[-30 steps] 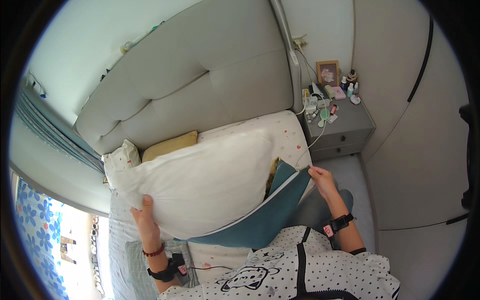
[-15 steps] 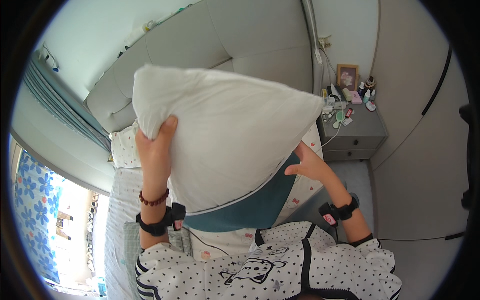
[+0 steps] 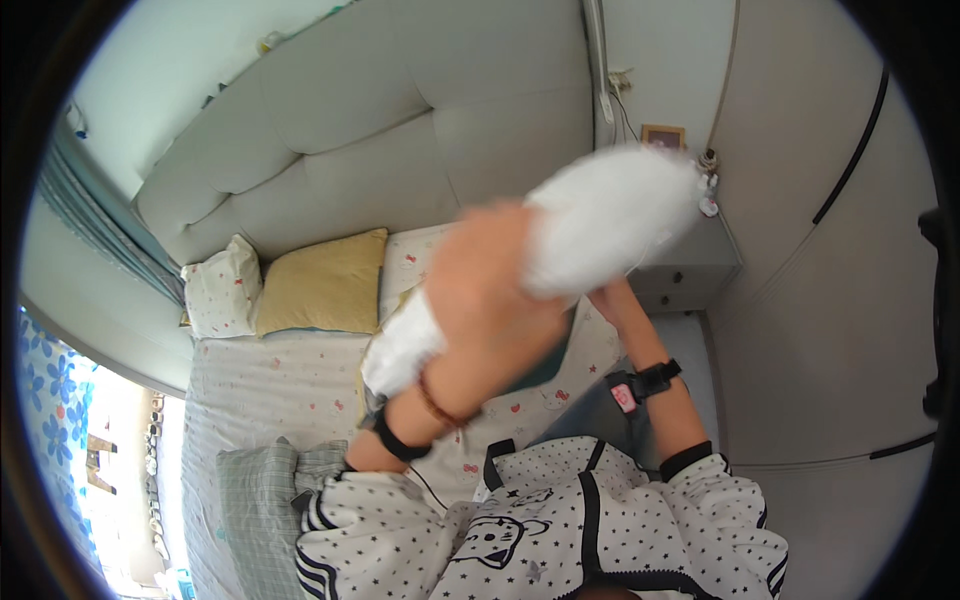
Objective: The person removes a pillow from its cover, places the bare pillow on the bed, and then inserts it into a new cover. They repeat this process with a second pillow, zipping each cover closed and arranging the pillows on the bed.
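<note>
A white pillow (image 3: 610,220) is tilted up in front of me, smeared by motion, its far end raised to the right. My left hand (image 3: 490,280) is closed round it, blurred, with a beaded bracelet and a black band on the wrist. White also shows below that hand, toward the bed. Under the pillow, a patch of dark teal fabric (image 3: 545,365) shows between my arms. My right hand (image 3: 608,298) is at the pillow's lower right edge; its fingers are mostly hidden behind the pillow, so their grip is unclear.
A yellow pillow (image 3: 325,285) and a small patterned pillow (image 3: 222,290) lie by the grey padded headboard (image 3: 370,120). A green checked cushion (image 3: 258,500) is on the bed's near left. A grey nightstand (image 3: 690,265) and a wardrobe (image 3: 830,330) stand at the right.
The pillow has swung from broad side toward me to nearly edge-on. My left hand has moved right across it, uncovering the yellow pillow. My right hand has shifted slightly, its fingers now hidden.
</note>
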A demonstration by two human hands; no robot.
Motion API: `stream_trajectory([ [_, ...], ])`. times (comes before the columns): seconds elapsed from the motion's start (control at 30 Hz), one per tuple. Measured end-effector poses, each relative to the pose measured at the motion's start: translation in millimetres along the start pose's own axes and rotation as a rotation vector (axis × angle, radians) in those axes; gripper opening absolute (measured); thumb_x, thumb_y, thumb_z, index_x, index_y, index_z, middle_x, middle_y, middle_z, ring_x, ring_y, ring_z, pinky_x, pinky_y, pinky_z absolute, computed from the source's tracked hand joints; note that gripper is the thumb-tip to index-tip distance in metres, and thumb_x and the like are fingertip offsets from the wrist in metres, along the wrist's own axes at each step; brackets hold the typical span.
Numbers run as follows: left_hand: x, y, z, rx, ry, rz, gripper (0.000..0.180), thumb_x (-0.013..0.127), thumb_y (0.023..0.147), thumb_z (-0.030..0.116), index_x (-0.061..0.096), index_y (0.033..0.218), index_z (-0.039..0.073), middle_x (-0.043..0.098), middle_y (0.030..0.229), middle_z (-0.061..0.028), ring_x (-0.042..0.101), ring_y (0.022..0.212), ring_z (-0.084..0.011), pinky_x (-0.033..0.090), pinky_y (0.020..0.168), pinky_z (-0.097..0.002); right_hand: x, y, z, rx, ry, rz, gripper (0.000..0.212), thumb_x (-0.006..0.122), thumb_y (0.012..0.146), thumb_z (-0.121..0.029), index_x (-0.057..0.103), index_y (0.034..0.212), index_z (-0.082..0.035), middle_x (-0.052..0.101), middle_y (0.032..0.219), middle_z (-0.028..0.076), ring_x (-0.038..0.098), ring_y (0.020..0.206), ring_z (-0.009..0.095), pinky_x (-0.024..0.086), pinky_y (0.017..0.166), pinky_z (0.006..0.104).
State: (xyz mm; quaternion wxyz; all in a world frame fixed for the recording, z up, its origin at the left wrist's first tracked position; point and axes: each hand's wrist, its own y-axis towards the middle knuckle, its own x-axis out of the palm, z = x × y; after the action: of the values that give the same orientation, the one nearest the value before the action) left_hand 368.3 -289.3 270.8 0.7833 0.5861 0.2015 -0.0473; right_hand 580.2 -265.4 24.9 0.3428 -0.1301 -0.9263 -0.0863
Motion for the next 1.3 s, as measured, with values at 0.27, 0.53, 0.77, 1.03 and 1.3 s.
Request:
stream_trajectory([
  [0.27,67,-164,64,-0.228,-0.499,-0.897,0.073,0.075,0.076,0.023,0.041,0.137,0.001,0.048,0.136,-0.0180,0.045,0.127,-0.0307,0.036,0.105,-0.0406,-216,-224,-31,0.332,-0.281,0.641,0.061,0.053,0.094,-0.037,0.036,0.141,-0.001,0.043,0.140,0.014,0.044,0.125,0.024,0.036,0.105,0.0353],
  [0.53,3,-278,-126,-0.960,0.123,-0.209,0.049,0.058,0.092,0.027,0.046,0.129,-0.003,0.055,0.126,-0.0175,0.052,0.116,-0.0301,0.040,0.099,-0.0389,-168,-217,-117,0.599,0.147,0.500,0.066,0.051,0.093,-0.050,0.048,0.132,0.003,0.055,0.128,0.019,0.055,0.115,0.024,0.044,0.096,0.0338],
  [0.77,-27,-381,-176,-2.002,-0.603,-0.100,0.057,0.043,0.098,0.044,0.049,0.128,-0.003,0.055,0.126,-0.0147,0.055,0.110,-0.0227,0.044,0.091,-0.0334,-98,-160,-129,0.708,-0.542,0.455,0.071,0.069,0.083,-0.047,0.051,0.126,0.008,0.060,0.119,0.018,0.061,0.103,0.022,0.049,0.087,0.0324],
  [1.03,-10,-359,-201,-1.586,-0.082,-0.100,0.050,0.045,0.098,0.042,0.065,0.094,-0.004,0.068,0.090,-0.0115,0.061,0.075,-0.0188,0.049,0.070,-0.0329,-82,-183,-124,0.404,-0.613,0.558,0.067,0.078,0.078,-0.030,0.049,0.125,0.008,0.061,0.115,0.019,0.063,0.099,0.024,0.051,0.086,0.0330],
  [1.3,-63,-247,-225,-1.322,-0.172,0.073,0.044,0.049,0.098,0.035,0.065,0.090,-0.004,0.066,0.084,-0.0055,0.058,0.075,-0.0136,0.047,0.069,-0.0287,-72,-224,-151,0.193,-0.318,0.634,0.059,0.072,0.083,-0.024,0.047,0.127,0.007,0.060,0.116,0.018,0.060,0.102,0.024,0.050,0.087,0.0341],
])
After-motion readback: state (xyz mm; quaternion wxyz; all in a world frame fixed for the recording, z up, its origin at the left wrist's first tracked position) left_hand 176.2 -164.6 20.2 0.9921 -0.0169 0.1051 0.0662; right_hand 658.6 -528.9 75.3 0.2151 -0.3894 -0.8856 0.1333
